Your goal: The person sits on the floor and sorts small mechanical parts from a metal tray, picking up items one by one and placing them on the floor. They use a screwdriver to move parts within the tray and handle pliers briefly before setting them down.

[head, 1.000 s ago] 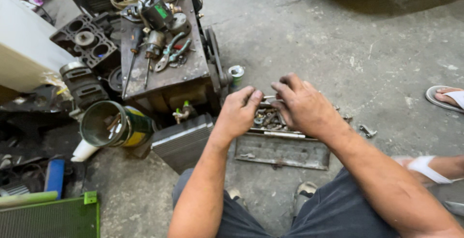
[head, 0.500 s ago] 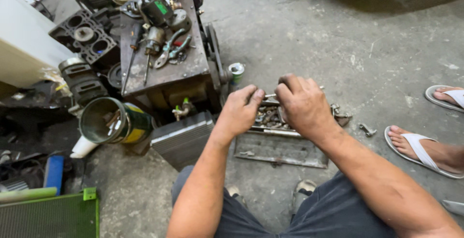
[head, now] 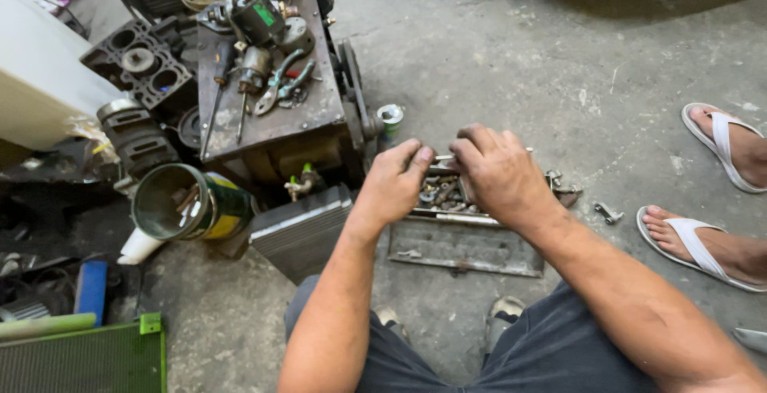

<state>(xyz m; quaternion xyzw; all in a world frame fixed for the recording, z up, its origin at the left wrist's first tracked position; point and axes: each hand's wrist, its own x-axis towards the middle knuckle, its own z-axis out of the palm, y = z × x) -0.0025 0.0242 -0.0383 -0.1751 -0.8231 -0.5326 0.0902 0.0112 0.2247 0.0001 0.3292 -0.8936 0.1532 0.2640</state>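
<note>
Near the knees, a metal toolbox lies open on the concrete floor, its tray full of bolts. Above it, the left hand and right hand pinch a thin metal rod between fingertips. Beyond stands a cluttered workbench.

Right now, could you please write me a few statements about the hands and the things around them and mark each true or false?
1. Both hands, left hand and right hand, are over the metal tray of bolts. True.
2. The open can stands upright. False: it lies on its side.
3. Two sandalled feet are at the right. True.
4. The tray lid is closed over the bolts. False: it lies open on the concrete floor.
</note>
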